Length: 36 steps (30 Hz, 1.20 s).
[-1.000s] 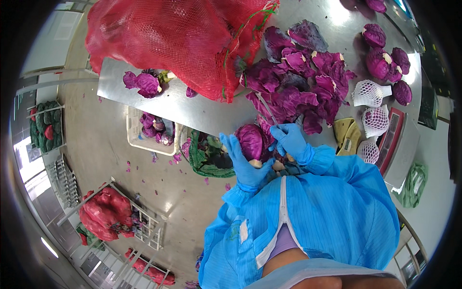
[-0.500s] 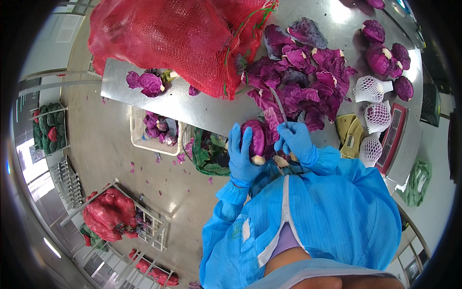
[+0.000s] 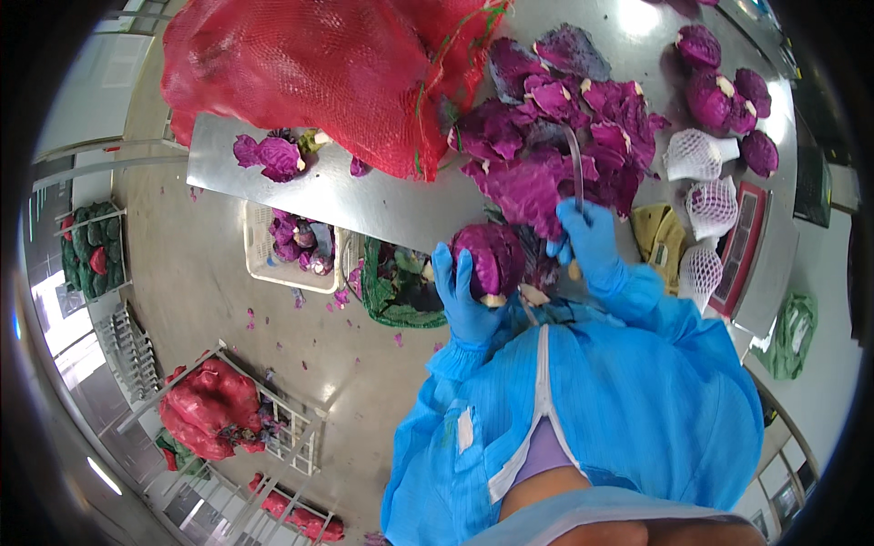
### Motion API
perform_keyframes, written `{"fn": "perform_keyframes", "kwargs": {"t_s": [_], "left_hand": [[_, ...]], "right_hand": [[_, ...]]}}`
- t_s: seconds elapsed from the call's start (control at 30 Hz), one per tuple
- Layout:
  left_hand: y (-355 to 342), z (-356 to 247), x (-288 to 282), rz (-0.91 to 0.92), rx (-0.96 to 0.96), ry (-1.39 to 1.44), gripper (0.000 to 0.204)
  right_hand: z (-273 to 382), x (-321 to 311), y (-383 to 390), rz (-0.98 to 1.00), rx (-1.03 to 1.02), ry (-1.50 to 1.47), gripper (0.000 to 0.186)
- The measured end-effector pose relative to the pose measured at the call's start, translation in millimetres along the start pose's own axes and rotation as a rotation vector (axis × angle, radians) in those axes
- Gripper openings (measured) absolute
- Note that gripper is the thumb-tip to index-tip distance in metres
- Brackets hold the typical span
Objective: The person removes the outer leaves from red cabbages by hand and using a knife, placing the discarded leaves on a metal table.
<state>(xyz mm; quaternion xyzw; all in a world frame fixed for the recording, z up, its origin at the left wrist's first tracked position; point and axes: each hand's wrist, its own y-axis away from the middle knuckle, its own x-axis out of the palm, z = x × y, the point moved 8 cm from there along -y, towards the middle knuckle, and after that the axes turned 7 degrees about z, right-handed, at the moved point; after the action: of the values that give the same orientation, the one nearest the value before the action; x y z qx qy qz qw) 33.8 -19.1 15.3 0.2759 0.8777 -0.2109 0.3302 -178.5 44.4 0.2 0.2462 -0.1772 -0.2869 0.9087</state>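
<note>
Against the left side of a red cabbage head (image 3: pixel 488 264), my left hand (image 3: pixel 464 305) rests in a blue glove, fingers curved around it. My right hand (image 3: pixel 592 238), also gloved, grips a long narrow knife (image 3: pixel 575 168) with its blade pointing away from me. A large purple leaf (image 3: pixel 523 198) lies at the fingers of that hand; whether they pinch it is unclear. Beyond them spreads a pile of loose leaves (image 3: pixel 619 127). Pale cut stem pieces (image 3: pixel 533 296) show just below the cabbage head.
A red mesh sack (image 3: pixel 319 73) covers the steel table's (image 3: pixel 391 209) far left. Netted heads (image 3: pixel 710 209), bare cabbages (image 3: pixel 706 100), folded yellow cloth (image 3: pixel 655 237) and a red-framed scale (image 3: pixel 742 250) sit rightward. Below the left edge are a white crate (image 3: pixel 255 264) and green mesh bag (image 3: pixel 401 305).
My right hand and the knife have moved up and right, away from the cabbage, with a leaf shifting along beside them. My left hand stays at the cabbage, slightly shifted.
</note>
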Motion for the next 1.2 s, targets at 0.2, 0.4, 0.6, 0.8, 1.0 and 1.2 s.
{"fn": "perform_keyframes", "kwargs": {"t_s": [0.2,0.4,0.6,0.8,1.0,1.2], "left_hand": [[-22,-2,-14,0.024,-0.136,0.119,0.109],[-21,55,14,0.226,-0.48,0.587,0.11],[-55,27,13,0.306,-0.189,0.156,0.126],[-37,25,35,0.117,-0.365,0.411,0.124],[-34,5,31,-0.018,-0.196,0.19,0.122],[-37,0,30,-0.022,-0.238,0.217,0.114]], "right_hand": [[11,13,5,0.255,-0.25,0.419,0.091],[-31,45,5,0.507,-0.174,0.384,0.093],[-27,35,-24,0.524,-0.411,0.488,0.085],[12,20,16,0.377,-0.258,0.912,0.08],[-15,38,26,0.428,-0.269,0.955,0.085],[-17,39,13,0.371,-0.284,1.14,0.08]]}}
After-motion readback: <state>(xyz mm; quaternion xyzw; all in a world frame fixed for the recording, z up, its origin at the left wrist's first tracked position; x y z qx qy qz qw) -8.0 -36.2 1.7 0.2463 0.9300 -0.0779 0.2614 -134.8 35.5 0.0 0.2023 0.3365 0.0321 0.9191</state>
